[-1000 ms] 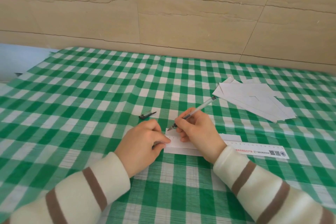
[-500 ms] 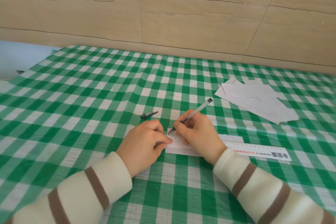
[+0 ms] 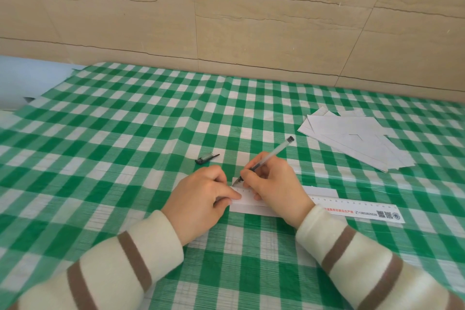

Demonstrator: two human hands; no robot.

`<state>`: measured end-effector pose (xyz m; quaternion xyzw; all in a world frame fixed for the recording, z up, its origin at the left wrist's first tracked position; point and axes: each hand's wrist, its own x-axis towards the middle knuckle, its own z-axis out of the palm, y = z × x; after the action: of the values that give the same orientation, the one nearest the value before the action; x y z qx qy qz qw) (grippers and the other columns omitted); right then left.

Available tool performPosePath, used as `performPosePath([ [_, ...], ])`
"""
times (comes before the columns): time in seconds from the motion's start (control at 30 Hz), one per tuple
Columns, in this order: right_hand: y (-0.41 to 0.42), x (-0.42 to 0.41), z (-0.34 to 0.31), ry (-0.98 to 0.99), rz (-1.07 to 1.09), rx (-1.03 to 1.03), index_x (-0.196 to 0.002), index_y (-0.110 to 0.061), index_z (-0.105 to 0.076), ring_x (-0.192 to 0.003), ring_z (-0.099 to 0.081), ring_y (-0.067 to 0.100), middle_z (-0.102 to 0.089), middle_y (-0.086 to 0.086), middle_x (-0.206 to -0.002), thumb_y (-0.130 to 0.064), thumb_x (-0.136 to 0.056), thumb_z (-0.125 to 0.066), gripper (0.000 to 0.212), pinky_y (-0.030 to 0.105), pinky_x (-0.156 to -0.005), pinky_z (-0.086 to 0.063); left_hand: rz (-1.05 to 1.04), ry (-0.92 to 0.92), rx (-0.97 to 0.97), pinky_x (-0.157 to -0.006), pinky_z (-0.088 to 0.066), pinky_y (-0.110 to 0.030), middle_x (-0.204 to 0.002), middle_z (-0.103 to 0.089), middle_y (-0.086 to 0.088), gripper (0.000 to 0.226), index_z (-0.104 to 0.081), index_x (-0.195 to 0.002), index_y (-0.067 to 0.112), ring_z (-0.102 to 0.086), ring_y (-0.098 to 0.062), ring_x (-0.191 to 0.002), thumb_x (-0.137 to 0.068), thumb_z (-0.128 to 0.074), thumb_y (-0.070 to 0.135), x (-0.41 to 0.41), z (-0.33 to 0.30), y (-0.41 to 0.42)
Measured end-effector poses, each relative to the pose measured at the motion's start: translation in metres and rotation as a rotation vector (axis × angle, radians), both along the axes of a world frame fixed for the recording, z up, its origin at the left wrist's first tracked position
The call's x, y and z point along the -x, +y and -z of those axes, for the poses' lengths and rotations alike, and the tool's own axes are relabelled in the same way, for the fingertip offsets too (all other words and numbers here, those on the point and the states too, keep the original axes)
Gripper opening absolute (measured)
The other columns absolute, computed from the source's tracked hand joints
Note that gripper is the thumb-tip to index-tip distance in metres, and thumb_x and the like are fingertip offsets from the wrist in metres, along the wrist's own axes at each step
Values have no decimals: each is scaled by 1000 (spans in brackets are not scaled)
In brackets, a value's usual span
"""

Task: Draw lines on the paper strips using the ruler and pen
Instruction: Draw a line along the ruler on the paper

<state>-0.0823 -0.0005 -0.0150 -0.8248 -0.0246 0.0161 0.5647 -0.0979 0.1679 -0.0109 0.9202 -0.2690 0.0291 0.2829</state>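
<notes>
Lighting bright, even and diffuse, daylight-like; source direction cannot be told. Shadows faint: only a soft dark edge under the left hand [image 3: 198, 199] and right hand [image 3: 274, 189] on the checked tablecloth [image 3: 125, 133], no glare. Centre reasonably sharp; wide-angle bending of the wall tiles [image 3: 251, 20], sleeves [image 3: 113, 267] softer near the lower corners.

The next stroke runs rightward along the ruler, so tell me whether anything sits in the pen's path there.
Only the right hand holding the pen itself covers the ruler beside the tip. Past the wrist, the ruler's top edge over the paper strip looks bare. The pen cap and paper stack lie well away.
</notes>
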Motion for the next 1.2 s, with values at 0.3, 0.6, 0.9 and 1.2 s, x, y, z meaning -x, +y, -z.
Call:
performPosePath([
  [0.3, 0, 0, 0, -19, -1, 47, -70, -25, -57, -46, -53, 5, -64, 3, -64, -16, -84, -63, 17, 25, -53, -51, 33, -10, -64, -71, -35, -20, -88, -51, 7, 27, -67, -104, 36, -40, -7, -80, -86, -57, 19, 0, 1, -1],
  [0.6, 0, 0, -1, -31, 1, 96, -71, -25, -56, -53, -55, 9, -65, 3, -67, -18, -84, -63, 16, 31, -61, -54, 57, -14, -117, -74, -32, -20, -88, -50, 7, 26, -63, -109, 41, -42, -9, -84, -88, -53, 30, -2, 1, -3],
  [0.9, -6, 1, -2, -12, 10, 107, -75, -20, -57, -41, -51, 1, -64, 0, -65, -18, -84, -62, 10, 23, -50, -51, 46, 16, -107, -74, -36, -22, -87, -49, 7, 24, -65, -107, 40, -41, -8, -83, -87, -56, 30, -5, 1, -4],
  [1.2, -10, 4, -5, 24, 12, 81, -76, -18, -56, -41, -52, 2, -61, 1, -63, -16, -85, -61, 10, 22, -42, -49, 18, 40, -100, -74, -37, -21, -85, -48, 10, 23, -66, -104, 40, -41, -5, -83, -86, -56, 30, -5, 0, -7],
])
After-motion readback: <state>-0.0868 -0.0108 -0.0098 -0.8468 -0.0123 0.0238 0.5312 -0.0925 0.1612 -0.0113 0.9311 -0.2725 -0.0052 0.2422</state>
